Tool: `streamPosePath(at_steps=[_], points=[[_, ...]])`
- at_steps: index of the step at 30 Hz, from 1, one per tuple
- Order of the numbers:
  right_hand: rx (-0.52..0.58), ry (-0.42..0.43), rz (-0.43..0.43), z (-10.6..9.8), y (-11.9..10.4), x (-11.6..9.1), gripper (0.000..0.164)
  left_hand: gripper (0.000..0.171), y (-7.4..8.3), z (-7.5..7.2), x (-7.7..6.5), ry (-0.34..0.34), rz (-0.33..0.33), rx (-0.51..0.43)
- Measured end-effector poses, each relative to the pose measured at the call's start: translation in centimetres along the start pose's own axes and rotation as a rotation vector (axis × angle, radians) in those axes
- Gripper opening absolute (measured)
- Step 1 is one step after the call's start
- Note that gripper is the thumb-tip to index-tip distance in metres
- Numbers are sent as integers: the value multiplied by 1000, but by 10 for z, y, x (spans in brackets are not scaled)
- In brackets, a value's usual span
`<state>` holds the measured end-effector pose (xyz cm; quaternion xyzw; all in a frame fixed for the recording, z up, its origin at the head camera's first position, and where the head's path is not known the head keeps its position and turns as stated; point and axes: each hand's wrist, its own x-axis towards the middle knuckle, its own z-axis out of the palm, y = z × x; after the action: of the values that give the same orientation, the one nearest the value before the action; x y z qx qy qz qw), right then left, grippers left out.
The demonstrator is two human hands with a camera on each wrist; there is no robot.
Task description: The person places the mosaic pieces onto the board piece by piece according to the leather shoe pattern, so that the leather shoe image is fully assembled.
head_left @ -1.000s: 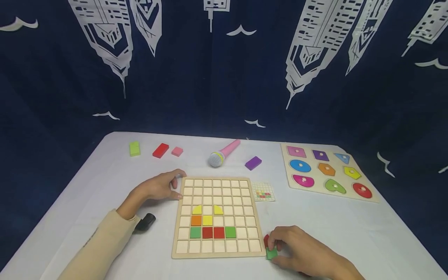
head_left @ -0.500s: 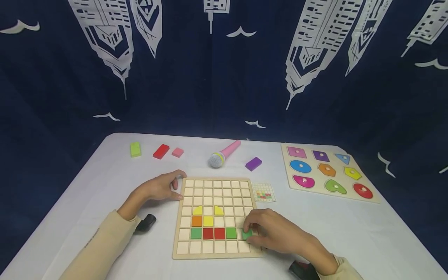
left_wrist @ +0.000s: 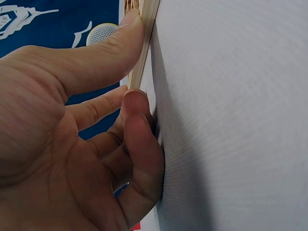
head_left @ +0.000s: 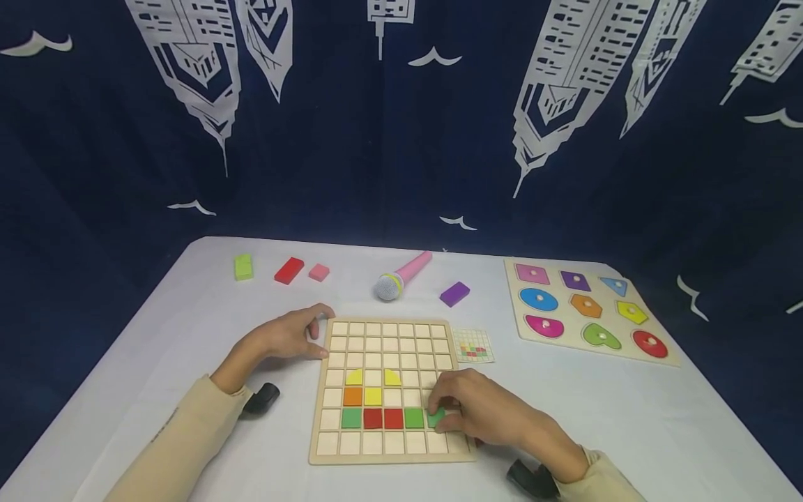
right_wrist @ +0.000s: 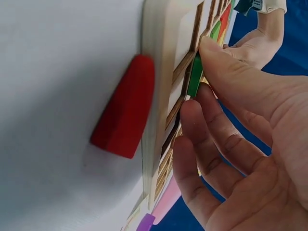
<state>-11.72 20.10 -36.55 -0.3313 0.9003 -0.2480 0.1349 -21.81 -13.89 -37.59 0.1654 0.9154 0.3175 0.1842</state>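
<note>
My left hand (head_left: 287, 336) holds the upper left corner of the wooden grid board (head_left: 318, 446), with the thumb (left_wrist: 130, 45) against its side edge. Over the board's lower right part, my right hand (head_left: 479, 406) pinches a green tile (head_left: 435, 418) between thumb and fingertips at a cell of the second row from the bottom. Beside it in that row lie a green tile (head_left: 414, 418), two red tiles (head_left: 393, 418) and a teal-green tile (head_left: 351, 418). Higher up sit an orange tile (head_left: 353, 397) and several yellow tiles (head_left: 373, 397).
A red block with a curved side (right_wrist: 126, 108) lies beside the board's right edge. A pattern card (head_left: 473, 346) touches the board. Behind are a toy microphone (head_left: 401, 277), purple block (head_left: 454, 294), pink block (head_left: 318, 272), red block (head_left: 289, 270), lime block (head_left: 243, 267) and shape puzzle (head_left: 558, 335).
My right hand picked the green tile from beside the board, carried it up and left over the grid, then shifted slightly left to the cell. My left hand stayed at the corner.
</note>
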Motion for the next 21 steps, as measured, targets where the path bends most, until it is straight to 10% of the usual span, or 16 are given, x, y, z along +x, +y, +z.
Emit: streamPosePath(at_steps=[21], points=[[47,31,36,-11,14,-30,35,71,-3,2,3,11,3,-8]])
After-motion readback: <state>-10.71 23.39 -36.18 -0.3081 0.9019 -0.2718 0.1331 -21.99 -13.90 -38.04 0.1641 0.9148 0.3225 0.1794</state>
